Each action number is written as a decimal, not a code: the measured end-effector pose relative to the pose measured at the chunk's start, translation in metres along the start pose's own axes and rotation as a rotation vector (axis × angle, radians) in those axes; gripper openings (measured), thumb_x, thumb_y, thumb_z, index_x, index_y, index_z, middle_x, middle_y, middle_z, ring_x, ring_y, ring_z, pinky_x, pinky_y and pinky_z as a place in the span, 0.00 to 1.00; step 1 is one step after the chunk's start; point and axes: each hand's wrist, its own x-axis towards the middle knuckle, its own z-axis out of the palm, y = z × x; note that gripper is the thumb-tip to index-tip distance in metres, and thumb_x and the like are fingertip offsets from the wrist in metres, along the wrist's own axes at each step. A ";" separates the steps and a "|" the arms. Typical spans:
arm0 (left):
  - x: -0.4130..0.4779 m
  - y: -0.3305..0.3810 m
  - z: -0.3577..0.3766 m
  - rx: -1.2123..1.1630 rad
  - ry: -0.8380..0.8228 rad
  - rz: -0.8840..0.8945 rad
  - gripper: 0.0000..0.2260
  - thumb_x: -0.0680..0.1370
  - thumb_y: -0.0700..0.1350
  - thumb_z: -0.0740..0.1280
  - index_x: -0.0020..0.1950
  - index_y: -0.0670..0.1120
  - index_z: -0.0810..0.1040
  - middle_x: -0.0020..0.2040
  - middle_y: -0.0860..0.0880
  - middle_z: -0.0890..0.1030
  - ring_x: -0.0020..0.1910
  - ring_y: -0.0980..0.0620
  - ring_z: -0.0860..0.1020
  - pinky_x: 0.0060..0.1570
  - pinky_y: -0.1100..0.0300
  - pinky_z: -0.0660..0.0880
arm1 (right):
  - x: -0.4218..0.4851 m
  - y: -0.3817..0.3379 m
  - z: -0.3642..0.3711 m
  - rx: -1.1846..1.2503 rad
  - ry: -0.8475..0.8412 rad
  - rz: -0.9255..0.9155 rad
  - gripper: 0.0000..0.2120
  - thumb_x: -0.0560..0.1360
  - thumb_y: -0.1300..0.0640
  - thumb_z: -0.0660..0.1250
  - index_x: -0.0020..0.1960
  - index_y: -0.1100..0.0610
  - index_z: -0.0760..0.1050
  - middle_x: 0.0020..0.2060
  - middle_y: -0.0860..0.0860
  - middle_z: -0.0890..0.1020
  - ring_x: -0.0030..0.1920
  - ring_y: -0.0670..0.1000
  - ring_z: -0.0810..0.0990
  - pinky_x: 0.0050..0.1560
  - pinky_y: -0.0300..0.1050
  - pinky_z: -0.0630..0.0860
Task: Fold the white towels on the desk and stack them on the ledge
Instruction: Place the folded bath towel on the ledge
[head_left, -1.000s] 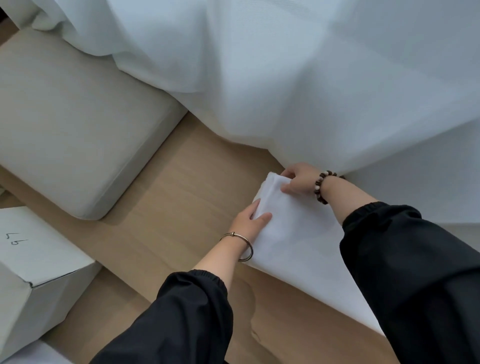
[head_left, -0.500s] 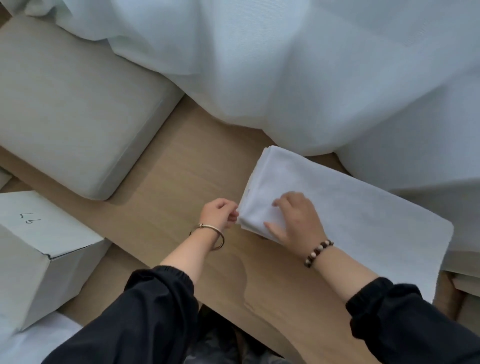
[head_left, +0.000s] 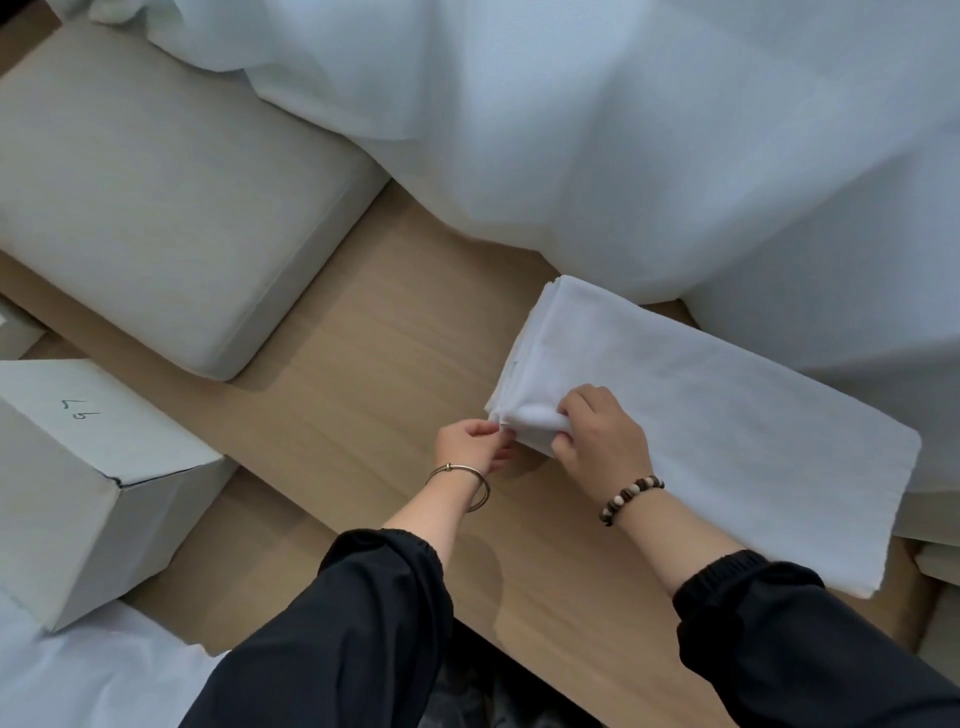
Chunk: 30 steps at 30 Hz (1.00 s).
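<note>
Both hands now close on the near corner of the towel pile (head_left: 717, 415).

Half a second ago the right hand (head_left: 600, 441) lay flat on this corner and the left hand (head_left: 467, 447) was a fist beside it. Now the right fingers curl round a bunch of the upper layers, and the left hand pinches the edge just left of that grip. The pile lies on the wooden surface (head_left: 384, 353) and stretches away to the right of the grip, its far end near the curtain (head_left: 623, 135). I judge that the hands are squaring the layers, so the folding seems nearly finished.
</note>
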 end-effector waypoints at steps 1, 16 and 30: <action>0.001 0.002 0.000 -0.009 -0.001 0.004 0.05 0.73 0.36 0.72 0.38 0.43 0.78 0.33 0.44 0.81 0.28 0.54 0.81 0.30 0.65 0.78 | -0.001 0.001 0.000 0.006 0.011 -0.007 0.13 0.54 0.70 0.74 0.36 0.64 0.75 0.36 0.56 0.79 0.35 0.58 0.78 0.22 0.41 0.67; -0.003 0.009 -0.012 -0.295 -0.113 -0.138 0.05 0.79 0.40 0.65 0.45 0.39 0.77 0.41 0.40 0.82 0.36 0.48 0.83 0.37 0.59 0.81 | -0.019 0.012 0.015 -0.197 -0.050 -0.226 0.16 0.56 0.65 0.75 0.43 0.63 0.79 0.43 0.58 0.80 0.42 0.60 0.80 0.49 0.53 0.76; 0.002 0.023 0.001 0.339 0.035 0.247 0.08 0.75 0.45 0.69 0.36 0.45 0.76 0.34 0.46 0.81 0.36 0.45 0.82 0.44 0.50 0.80 | -0.039 0.026 0.024 -0.385 -0.496 -0.035 0.40 0.75 0.52 0.63 0.76 0.41 0.38 0.69 0.52 0.25 0.75 0.59 0.35 0.69 0.68 0.38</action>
